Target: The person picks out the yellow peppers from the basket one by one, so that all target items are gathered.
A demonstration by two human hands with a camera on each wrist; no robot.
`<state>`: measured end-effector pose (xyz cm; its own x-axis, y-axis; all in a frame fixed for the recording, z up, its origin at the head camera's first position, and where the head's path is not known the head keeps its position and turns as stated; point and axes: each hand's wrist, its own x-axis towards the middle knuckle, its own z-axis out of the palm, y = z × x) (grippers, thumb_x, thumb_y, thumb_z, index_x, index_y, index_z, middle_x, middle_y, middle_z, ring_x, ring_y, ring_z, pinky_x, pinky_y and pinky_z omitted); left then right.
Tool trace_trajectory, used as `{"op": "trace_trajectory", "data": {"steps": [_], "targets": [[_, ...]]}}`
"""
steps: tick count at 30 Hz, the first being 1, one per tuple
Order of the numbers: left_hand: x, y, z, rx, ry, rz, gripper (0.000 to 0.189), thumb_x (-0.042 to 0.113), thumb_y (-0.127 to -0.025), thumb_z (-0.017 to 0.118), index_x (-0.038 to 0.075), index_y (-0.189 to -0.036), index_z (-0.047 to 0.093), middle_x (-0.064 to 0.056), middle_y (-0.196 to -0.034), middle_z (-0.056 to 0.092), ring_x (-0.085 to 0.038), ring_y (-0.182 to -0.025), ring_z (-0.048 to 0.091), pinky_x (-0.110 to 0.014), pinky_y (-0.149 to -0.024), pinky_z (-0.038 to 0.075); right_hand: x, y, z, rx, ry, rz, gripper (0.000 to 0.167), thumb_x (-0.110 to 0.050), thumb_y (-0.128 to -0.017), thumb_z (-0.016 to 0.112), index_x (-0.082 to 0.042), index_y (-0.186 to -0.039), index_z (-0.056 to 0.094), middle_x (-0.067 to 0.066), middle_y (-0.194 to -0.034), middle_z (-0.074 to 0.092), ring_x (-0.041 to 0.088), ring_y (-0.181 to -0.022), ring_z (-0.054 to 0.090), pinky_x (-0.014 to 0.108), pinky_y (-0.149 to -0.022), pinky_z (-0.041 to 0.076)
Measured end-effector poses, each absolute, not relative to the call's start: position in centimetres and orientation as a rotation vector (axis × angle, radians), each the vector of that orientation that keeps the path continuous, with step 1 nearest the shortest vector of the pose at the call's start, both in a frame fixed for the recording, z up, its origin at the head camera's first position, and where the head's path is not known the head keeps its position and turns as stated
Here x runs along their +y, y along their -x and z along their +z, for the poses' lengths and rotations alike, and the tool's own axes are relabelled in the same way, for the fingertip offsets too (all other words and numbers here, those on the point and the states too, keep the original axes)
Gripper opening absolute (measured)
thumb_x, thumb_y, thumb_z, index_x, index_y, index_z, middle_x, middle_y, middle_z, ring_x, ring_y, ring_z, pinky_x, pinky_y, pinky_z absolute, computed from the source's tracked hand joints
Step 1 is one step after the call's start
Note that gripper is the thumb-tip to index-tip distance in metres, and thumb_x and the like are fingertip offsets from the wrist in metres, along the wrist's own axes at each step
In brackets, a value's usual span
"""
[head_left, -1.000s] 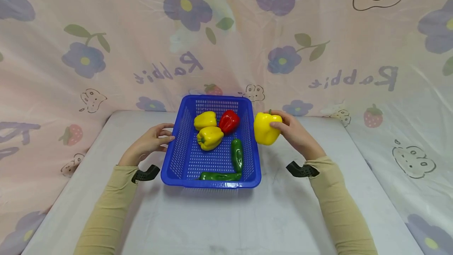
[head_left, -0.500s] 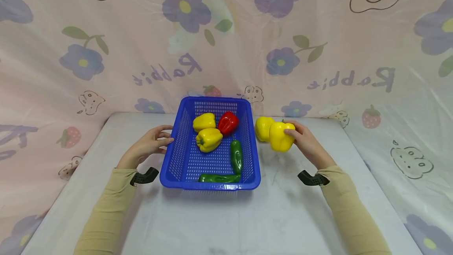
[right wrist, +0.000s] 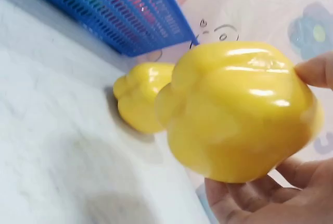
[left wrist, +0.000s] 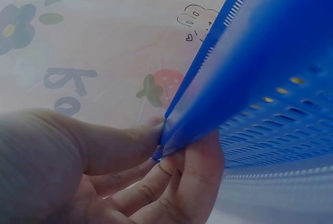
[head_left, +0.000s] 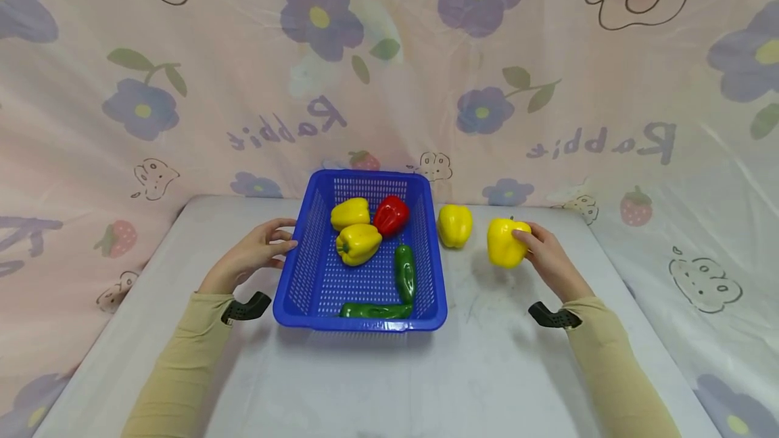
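My left hand (head_left: 252,253) pinches the left rim of a blue plastic basket (head_left: 289,296); in the left wrist view the thumb (left wrist: 122,146) lies outside and the fingers curl under the rim. To the right of the basket, my right hand (head_left: 554,262) grips a yellow bell pepper (head_left: 508,242) between thumb and fingers, above the table. Another yellow bell pepper (head_left: 455,226) rests on the table beside the basket's right wall. Inside the basket lie two yellow bell peppers (head_left: 359,244), a red bell pepper (head_left: 391,215) and two long green peppers (head_left: 405,274).
A white-covered table (head_left: 365,384) extends around the basket. Behind it hangs a pale patterned curtain (head_left: 395,127) with flowers and rabbits, which also comes down on both sides. A black wrist mount (head_left: 554,316) sits on each forearm.
My right hand has moved right and slightly toward me with its yellow bell pepper, uncovering the other one beside the basket. The left hand stays at the rim.
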<state>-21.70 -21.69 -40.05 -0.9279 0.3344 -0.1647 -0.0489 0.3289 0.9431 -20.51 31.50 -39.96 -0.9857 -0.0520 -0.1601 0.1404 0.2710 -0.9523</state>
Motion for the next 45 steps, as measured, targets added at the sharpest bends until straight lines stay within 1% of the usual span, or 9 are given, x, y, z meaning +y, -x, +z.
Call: {"op": "trace_trajectory", "data": {"steps": [4, 9, 11, 17, 20, 28, 34, 40, 45], "targets": [[-21.7, 21.6, -40.1, 2.264, -0.252, 1.63, 0.059, 0.011, -0.098, 0.056, 0.001, -0.147, 0.026, -0.024, -0.115, 0.051, -0.027, -0.085, 0.062, -0.039, -0.074, 0.056, 32.0, 20.7, -40.5, 2.386, -0.114, -1.791, 0.076, -0.049, -0.097, 0.048, 0.004, -0.146, 0.024, 0.019, -0.137, 0.035, 0.025, -0.113, 0.042, 0.037, -0.106, 0.033], [-21.7, 21.6, -40.0, 2.271, -0.248, 1.621, 0.059, 0.011, -0.098, 0.055, 0.001, -0.147, 0.025, -0.024, -0.116, 0.05, -0.027, -0.086, 0.062, -0.04, -0.075, 0.056, 32.5, 21.0, -41.4, 2.38, -0.153, -1.796, 0.08, -0.052, -0.095, 0.051, 0.002, -0.147, 0.024, 0.017, -0.138, 0.036, 0.025, -0.114, 0.042, 0.03, -0.102, 0.037], [-21.7, 21.6, -40.0, 2.272, -0.248, 1.619, 0.059, 0.011, -0.097, 0.056, 0.001, -0.147, 0.025, -0.025, -0.116, 0.05, -0.027, -0.086, 0.062, -0.04, -0.075, 0.056, 32.7, 21.3, -41.7, 2.376, -0.173, -1.802, 0.081, -0.053, -0.094, 0.051, 0.002, -0.147, 0.024, 0.018, -0.139, 0.035, 0.025, -0.115, 0.041, 0.029, -0.102, 0.037], [-21.7, 21.6, -40.0, 2.271, -0.241, 1.622, 0.059, 0.011, -0.097, 0.056, 0.001, -0.147, 0.025, -0.025, -0.117, 0.05, -0.029, -0.088, 0.062, -0.04, -0.075, 0.056, 33.0, 22.0, -42.5, 2.353, -0.255, -1.827, 0.088, -0.054, -0.091, 0.055, 0.0, -0.149, 0.018, 0.021, -0.147, 0.026, 0.029, -0.122, 0.037, 0.039, -0.109, 0.03], [-21.7, 21.6, -40.0, 2.266, -0.235, 1.627, 0.059, 0.011, -0.097, 0.056, 0.001, -0.147, 0.025, -0.024, -0.116, 0.051, -0.029, -0.088, 0.062, -0.04, -0.075, 0.056, 33.0, 22.4, -42.8, 2.335, -0.299, -1.846, 0.09, -0.055, -0.089, 0.057, -0.001, -0.149, 0.017, 0.021, -0.148, 0.025, 0.03, -0.124, 0.035, 0.043, -0.111, 0.027], [-21.6, 21.5, -39.9, 2.266, -0.232, 1.633, 0.058, 0.01, -0.097, 0.056, 0.001, -0.147, 0.027, -0.024, -0.115, 0.051, -0.028, -0.087, 0.062, -0.04, -0.074, 0.056, 32.9, 23.6, -43.6, 2.315, -0.354, -1.889, 0.087, -0.053, -0.091, 0.055, -0.001, -0.15, 0.017, 0.02, -0.149, 0.025, 0.03, -0.126, 0.034, 0.041, -0.11, 0.029], [-21.5, 21.5, -40.0, 2.261, -0.227, 1.636, 0.058, 0.011, -0.098, 0.056, 0.001, -0.147, 0.027, -0.024, -0.116, 0.051, -0.028, -0.087, 0.062, -0.04, -0.075, 0.056, 32.4, 24.7, -44.4, 2.339, -0.361, -1.849, 0.088, -0.052, -0.092, 0.056, -0.001, -0.151, 0.016, 0.021, -0.151, 0.024, 0.032, -0.13, 0.033, 0.043, -0.109, 0.03], [-21.6, 21.6, -40.2, 2.252, -0.226, 1.642, 0.059, 0.012, -0.097, 0.056, 0.001, -0.147, 0.027, -0.024, -0.116, 0.051, -0.027, -0.087, 0.062, -0.04, -0.075, 0.056, 31.8, 25.4, -44.8, 2.371, -0.341, -1.837, 0.086, -0.051, -0.092, 0.056, 0.0, -0.15, 0.019, 0.02, -0.15, 0.026, 0.033, -0.131, 0.033, 0.043, -0.108, 0.033], [-21.7, 21.7, -40.2, 2.259, -0.228, 1.637, 0.059, 0.013, -0.097, 0.057, 0.001, -0.147, 0.027, -0.024, -0.115, 0.051, -0.029, -0.088, 0.062, -0.04, -0.075, 0.056, 31.7, 25.9, -45.0, 2.375, -0.34, -1.837, 0.083, -0.05, -0.093, 0.056, -0.002, -0.15, 0.02, 0.019, -0.149, 0.028, 0.031, -0.13, 0.034, 0.042, -0.108, 0.033]]}}
